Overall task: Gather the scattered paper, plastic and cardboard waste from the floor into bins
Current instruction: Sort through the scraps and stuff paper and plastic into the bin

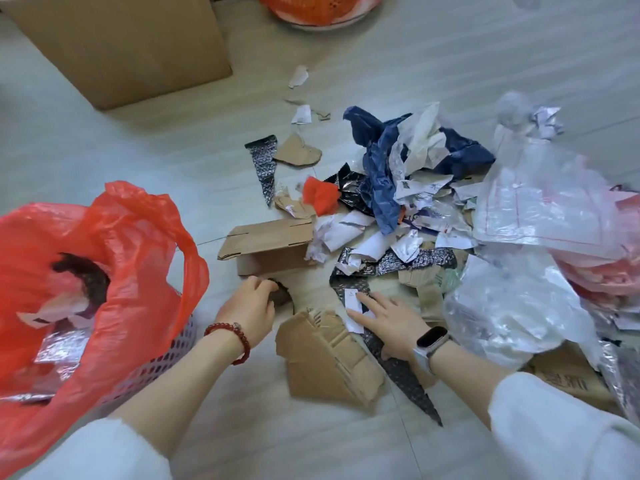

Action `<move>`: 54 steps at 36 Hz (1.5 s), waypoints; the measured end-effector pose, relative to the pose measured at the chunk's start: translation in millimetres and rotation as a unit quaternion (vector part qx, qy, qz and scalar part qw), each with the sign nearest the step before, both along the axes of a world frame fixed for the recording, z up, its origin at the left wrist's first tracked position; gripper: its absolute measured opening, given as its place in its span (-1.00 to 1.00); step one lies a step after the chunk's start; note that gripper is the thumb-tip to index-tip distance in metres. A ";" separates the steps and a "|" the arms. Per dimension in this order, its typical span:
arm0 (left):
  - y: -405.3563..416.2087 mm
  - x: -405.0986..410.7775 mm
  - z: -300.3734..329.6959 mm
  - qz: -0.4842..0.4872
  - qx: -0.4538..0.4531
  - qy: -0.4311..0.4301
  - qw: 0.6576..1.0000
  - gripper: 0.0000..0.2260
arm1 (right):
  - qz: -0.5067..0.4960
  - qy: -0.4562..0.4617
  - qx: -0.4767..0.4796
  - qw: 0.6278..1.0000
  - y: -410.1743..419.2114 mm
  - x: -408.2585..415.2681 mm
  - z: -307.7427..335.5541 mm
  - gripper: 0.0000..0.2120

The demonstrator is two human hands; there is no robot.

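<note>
1. Light is bright, soft and even over the pale floor (433,64), with no hard-edged shadows.
2. Faint shadow sits under the box (117,46) and the cardboard scraps.
3. Glare whitens the clear plastic (540,202) and the foil strips.
4. Wide-angle bending curves the edges.
5. The red bag (114,271) and the sleeves look soft and blurred.

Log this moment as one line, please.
left hand: grips dark scrap | right hand: flat on white paper slip | red-lined bin: partly filled
</note>
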State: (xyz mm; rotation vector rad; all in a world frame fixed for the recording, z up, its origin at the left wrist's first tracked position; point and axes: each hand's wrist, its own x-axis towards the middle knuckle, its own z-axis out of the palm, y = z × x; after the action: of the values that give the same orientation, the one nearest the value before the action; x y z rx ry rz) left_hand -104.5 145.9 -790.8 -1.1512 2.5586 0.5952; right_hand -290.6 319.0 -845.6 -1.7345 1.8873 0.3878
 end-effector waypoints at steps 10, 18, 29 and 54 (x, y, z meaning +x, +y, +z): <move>-12.5 3.0 -47.4 -0.022 0.010 -0.038 0.999 -0.58 | -0.032 0.050 -0.197 0.979 8.7 18.7 -19.2 -0.65; -5.7 11.3 -78.6 -0.006 -0.020 -0.031 0.999 -0.62 | -0.254 -0.140 -0.185 0.939 40.3 34.4 -3.0 -0.95; 6.7 31.2 -82.7 0.112 0.055 0.143 0.982 -0.78 | -0.070 0.084 -0.252 0.962 39.2 39.6 15.0 -0.85; 31.7 5.1 9.9 -0.007 0.087 0.253 0.963 -0.57 | -0.254 -0.017 -0.358 0.898 5.4 32.2 47.9 -0.57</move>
State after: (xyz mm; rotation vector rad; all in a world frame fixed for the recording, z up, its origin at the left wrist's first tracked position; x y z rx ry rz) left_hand -99.4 177.7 -780.9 -1.0190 2.8387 1.2214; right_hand -258.4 324.4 -797.7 -1.5123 2.5402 -0.6080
